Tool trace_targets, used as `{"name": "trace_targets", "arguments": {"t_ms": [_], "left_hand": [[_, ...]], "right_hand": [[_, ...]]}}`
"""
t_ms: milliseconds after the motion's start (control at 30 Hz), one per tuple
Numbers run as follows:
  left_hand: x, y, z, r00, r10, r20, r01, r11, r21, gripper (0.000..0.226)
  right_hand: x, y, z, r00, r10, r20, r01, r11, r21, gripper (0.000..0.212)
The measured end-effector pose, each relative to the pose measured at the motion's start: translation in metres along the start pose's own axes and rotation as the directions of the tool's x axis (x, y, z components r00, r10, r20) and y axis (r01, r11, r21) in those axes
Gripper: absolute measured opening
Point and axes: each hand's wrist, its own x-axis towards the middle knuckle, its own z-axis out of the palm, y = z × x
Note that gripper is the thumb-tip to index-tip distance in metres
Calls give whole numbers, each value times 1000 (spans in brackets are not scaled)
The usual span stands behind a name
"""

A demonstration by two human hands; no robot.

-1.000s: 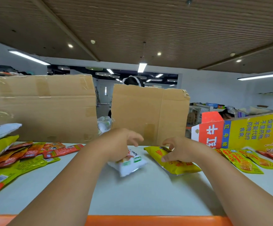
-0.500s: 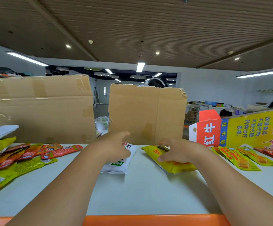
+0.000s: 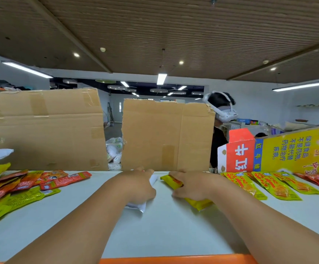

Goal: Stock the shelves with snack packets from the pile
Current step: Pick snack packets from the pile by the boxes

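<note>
Grips spread flat, your left hand (image 3: 139,187) presses a white packet (image 3: 136,206) and your right hand (image 3: 191,187) a yellow packet (image 3: 200,203) on the counter (image 3: 164,229); the pile (image 3: 12,187) at left looks not yet stocked.

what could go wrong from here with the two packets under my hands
The white packet under the left hand lies near the gap between the left cardboard sheet and the right cardboard sheet; pushed further back, it might slip through. The yellow packet under the right hand sits close to the row of yellow packets; slid sideways, it could knock that row askew.
</note>
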Motion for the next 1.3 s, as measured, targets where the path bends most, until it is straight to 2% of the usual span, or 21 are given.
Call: {"name": "trace_targets", "arguments": {"t_ms": [133, 300, 433, 567, 600, 633, 700, 733, 833, 900, 967, 1100, 1300], "left_hand": [[6, 1, -1, 999, -20, 32, 19, 1000, 22, 76], [2, 3, -4, 995, -78, 63, 77, 997, 11, 87], [-13, 13, -4, 993, -114, 40, 112, 993, 37, 87], [-31, 31, -4, 990, -131, 44, 126, 988, 94, 109], [-37, 36, -3, 990, -141, 33, 139, 989, 58, 101], [-46, 45, -2, 990, -137, 13, 137, 991, 4, 84], [-59, 56, 4, 984, -109, -138, 88, 984, -155, 41], [-66, 65, 7, 965, -102, -240, 50, 975, -216, 31], [-92, 99, 7, 873, -69, -482, -83, 954, -288, 59], [-114, 135, 6, 818, -33, -574, -172, 938, -300, 69], [-137, 179, 7, 791, 30, -611, -271, 913, -306, 70], [-173, 261, 27, 750, 164, -641, -454, 833, -317, 66], [-196, 361, 109, 758, 306, -575, -584, 712, -391, 70]], "right_hand": [[4, -4, 2, 1000, 27, 9, -27, 998, -60, 68], [5, -9, 2, 996, 85, 37, -80, 987, -138, 73], [-3, -8, -2, 998, 53, 32, -47, 988, -149, 75], [-25, -2, -8, 999, -34, 33, 39, 989, -141, 79], [-33, 1, -9, 998, -68, 19, 70, 990, -119, 77], [-44, 6, -10, 996, -93, -1, 92, 992, -84, 74], [-66, 20, -10, 993, -107, -43, 108, 994, 10, 65], [-81, 32, -11, 992, -102, -76, 107, 992, 69, 58], [-129, 77, -16, 971, -48, -235, 117, 950, 289, 45], [-169, 111, -19, 943, 5, -333, 141, 901, 411, 52], [-210, 144, -17, 920, 40, -391, 151, 882, 446, 62], [-285, 203, 2, 900, 93, -425, 112, 895, 433, 65], [-391, 283, 62, 894, 195, -404, 2, 899, 439, 73]]}}
